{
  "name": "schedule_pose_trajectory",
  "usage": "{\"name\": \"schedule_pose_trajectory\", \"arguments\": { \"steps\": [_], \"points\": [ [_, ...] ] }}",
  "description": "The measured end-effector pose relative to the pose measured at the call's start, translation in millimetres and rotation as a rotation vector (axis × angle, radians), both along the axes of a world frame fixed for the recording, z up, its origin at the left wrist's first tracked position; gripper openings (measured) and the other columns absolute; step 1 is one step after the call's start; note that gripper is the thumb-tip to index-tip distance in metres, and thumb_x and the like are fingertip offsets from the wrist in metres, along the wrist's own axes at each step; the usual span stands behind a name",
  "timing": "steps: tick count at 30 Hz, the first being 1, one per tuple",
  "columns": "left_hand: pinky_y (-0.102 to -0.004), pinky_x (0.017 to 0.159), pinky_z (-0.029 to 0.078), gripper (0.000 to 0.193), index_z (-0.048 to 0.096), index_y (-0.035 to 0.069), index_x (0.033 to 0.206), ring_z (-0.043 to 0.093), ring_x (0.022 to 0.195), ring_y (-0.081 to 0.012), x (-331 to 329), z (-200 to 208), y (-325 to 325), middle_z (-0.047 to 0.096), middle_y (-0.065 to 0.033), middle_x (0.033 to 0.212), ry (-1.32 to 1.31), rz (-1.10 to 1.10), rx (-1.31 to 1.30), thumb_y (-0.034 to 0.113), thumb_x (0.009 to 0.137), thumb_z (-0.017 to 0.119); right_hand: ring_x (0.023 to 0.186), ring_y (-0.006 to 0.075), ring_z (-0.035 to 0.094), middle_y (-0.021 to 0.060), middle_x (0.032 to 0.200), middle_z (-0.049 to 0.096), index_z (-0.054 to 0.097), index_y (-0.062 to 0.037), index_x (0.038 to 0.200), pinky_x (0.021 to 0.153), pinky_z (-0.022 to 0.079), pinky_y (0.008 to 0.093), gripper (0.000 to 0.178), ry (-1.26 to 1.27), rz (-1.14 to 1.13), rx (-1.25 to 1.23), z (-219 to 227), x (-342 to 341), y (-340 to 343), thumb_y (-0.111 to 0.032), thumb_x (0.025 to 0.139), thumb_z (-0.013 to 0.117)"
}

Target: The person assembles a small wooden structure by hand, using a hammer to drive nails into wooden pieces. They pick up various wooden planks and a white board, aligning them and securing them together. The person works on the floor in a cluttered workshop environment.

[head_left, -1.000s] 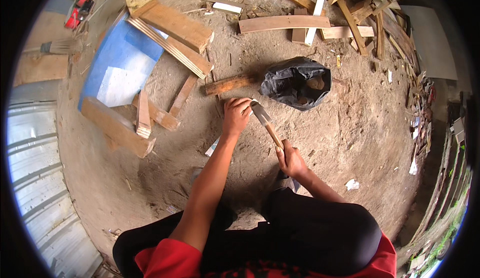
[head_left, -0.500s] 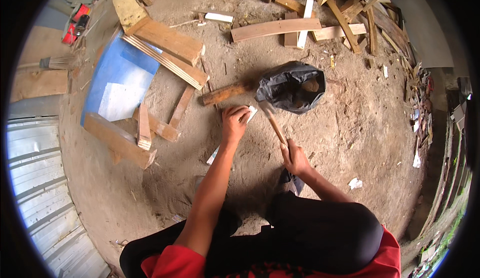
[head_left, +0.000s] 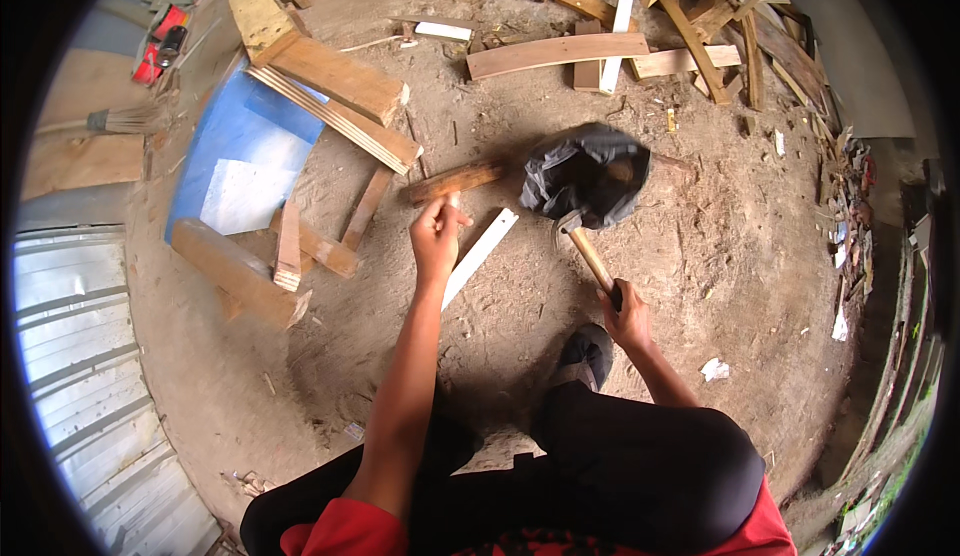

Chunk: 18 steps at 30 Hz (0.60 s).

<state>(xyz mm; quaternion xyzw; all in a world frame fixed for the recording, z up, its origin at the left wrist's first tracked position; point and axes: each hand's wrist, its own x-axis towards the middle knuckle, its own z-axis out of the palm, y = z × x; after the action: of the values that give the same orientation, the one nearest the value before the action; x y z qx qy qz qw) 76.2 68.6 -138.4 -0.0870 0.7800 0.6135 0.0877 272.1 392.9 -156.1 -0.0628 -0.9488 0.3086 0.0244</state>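
My right hand [head_left: 625,314] is wrapped round the dark grip of a hammer [head_left: 592,259]. The hammer slants up and left, its metal head just below the rim of a black plastic bag [head_left: 582,171] standing with its mouth open. My left hand [head_left: 437,239] is closed in a pinch, its fingertips just below a weathered wood block [head_left: 455,183]. Whatever those fingers hold, if anything, is too small to make out. Beside it lies a white-faced wooden strip [head_left: 481,259], with a small dark spot near its upper end and its lower end hidden behind my left forearm.
On the left, planks [head_left: 335,76] and short timber pieces rest around a blue and white sheet [head_left: 245,191]. Loose boards [head_left: 555,54] and a scrap wood pile [head_left: 730,16] lie at the far side. My shoe [head_left: 588,353] stands below the hammer.
My left hand has moved left and up, off the end of the white strip, which now shows. My right hand has drawn the hammer right and down, away from the strip.
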Motion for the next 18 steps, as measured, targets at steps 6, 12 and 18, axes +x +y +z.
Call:
{"name": "schedule_pose_trajectory", "arguments": {
  "steps": [6,12,18],
  "points": [
    [-0.0441,0.105,0.047,0.065,0.047,-0.008,0.138,0.057,0.125,-0.029,-54.3,125.6,3.4,0.057,-0.0217,0.133,0.133,0.522,0.617,0.05,0.108,0.04,0.109,0.041,0.061,0.0227,0.125,0.057,0.048,-0.003,0.132,0.09,0.049,0.0483,0.055,0.073,0.101,0.264,34.2,-26.8,-18.1,-0.022,0.088,0.076],
    [-0.0508,0.123,0.026,0.081,0.024,-0.01,0.152,0.033,0.147,-0.037,-73.1,205.6,-0.3,0.035,-0.0262,0.154,-0.006,0.324,0.98,0.054,0.106,0.04,0.116,0.0447,0.055,0.0247,0.129,0.052,0.046,-0.0011,0.134,0.097,0.048,0.049,0.058,0.154,0.366,-0.074,125.1,-119.2,-71.5,-0.018,0.087,0.077],
    [-0.0474,0.123,0.021,0.076,0.024,-0.007,0.154,0.029,0.15,-0.0326,-55.3,253.4,-11.9,0.033,-0.0208,0.159,-0.053,0.423,0.666,0.05,0.107,0.039,0.114,0.042,0.064,0.0314,0.12,0.062,0.046,0.0094,0.133,0.099,0.051,0.0453,0.071,-0.064,0.449,-0.439,217.5,-261.0,-170.6,-0.051,0.099,0.062]
  ]
}}
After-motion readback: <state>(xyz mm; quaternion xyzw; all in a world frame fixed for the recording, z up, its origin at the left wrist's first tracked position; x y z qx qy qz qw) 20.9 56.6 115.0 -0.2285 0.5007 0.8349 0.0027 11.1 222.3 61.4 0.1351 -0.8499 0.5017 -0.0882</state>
